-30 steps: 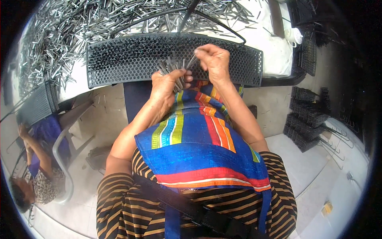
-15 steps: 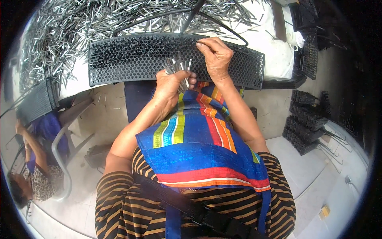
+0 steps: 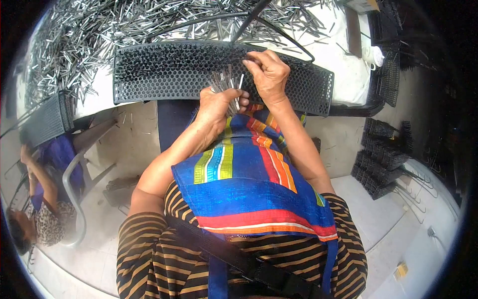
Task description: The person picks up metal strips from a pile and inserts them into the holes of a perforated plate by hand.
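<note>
Clutching strips (image 3: 224,83), left fingers (image 3: 243,101) overlap panel (image 3: 154,82), pile (image 3: 84,42) behind; unclear what right fingers (image 3: 260,58) hold.

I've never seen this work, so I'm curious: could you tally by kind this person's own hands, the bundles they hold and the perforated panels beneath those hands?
Hands: 2 (left hand, right hand)
Bundle of thin strips: 1, its strips too crowded to count
Perforated black panel: 1
Total: 4

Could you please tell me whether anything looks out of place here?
What look like thin strips lie on the floor below the table, to the person's left. They look stray, since the main heap is on the table and a bunch is in the left hand.
</note>
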### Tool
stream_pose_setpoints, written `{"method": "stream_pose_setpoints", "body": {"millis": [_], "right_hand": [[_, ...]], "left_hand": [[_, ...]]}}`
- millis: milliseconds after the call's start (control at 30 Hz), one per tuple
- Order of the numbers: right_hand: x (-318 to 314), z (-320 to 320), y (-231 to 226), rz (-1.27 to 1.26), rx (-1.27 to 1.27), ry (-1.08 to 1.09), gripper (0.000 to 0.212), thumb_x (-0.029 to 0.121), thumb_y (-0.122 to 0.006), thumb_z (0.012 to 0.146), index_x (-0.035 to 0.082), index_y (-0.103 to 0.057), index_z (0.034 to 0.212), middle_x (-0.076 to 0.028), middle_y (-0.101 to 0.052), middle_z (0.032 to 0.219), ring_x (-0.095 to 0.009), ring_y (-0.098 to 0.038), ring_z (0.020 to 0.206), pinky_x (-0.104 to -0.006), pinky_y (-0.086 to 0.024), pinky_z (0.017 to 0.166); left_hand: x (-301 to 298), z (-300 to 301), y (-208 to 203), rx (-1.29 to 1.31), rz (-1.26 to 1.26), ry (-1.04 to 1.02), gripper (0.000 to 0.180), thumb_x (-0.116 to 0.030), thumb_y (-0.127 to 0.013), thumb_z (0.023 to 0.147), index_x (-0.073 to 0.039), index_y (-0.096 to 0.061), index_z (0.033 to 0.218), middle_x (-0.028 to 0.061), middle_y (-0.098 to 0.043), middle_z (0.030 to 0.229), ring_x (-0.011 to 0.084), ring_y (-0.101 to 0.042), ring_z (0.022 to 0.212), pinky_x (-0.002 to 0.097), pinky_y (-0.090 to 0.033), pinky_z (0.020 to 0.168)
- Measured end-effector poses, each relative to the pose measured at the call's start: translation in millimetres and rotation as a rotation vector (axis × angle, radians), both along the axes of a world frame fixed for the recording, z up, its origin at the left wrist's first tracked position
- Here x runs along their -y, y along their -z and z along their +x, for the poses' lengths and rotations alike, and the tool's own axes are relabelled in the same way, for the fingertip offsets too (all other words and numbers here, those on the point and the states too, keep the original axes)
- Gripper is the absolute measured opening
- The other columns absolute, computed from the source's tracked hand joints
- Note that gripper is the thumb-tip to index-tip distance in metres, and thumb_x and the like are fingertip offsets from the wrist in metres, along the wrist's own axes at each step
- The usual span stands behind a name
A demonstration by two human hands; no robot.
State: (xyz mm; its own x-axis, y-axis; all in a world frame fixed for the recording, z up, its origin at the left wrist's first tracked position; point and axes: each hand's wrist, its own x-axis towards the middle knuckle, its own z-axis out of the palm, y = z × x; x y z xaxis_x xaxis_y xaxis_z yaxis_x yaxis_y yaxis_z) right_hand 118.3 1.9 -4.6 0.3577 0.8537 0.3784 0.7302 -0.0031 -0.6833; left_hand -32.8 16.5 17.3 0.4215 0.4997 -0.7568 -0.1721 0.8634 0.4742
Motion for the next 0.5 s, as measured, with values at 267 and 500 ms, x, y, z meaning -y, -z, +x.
{"method": "stream_pose_setpoints", "body": {"millis": [267,500], "right_hand": [[23,-3,-5,-0.247,-0.797,-0.094,0.011,0.000,-0.070,0.078,-0.001,-0.069,0.089,-0.002,-0.064,0.072,-0.007,-0.057,0.059,-0.0209,-0.044,0.052],[24,4,-3,-0.068,-0.974,0.083,0.006,0.002,-0.069,0.080,-0.001,-0.067,0.085,0.000,-0.061,0.066,-0.002,-0.046,0.047,-0.0170,-0.032,0.041]], "left_hand": [[0,2,-1,0.034,-0.010,-0.012,0.009,0.006,-0.060,0.078,0.005,-0.062,0.087,0.0154,-0.067,0.079,0.0216,-0.067,0.063,0.0315,-0.057,0.053],[3,5,-2,0.003,0.048,0.016,0.014,0.006,-0.059,0.078,0.005,-0.063,0.091,0.0151,-0.067,0.079,0.0216,-0.066,0.063,0.0328,-0.057,0.052]]}}
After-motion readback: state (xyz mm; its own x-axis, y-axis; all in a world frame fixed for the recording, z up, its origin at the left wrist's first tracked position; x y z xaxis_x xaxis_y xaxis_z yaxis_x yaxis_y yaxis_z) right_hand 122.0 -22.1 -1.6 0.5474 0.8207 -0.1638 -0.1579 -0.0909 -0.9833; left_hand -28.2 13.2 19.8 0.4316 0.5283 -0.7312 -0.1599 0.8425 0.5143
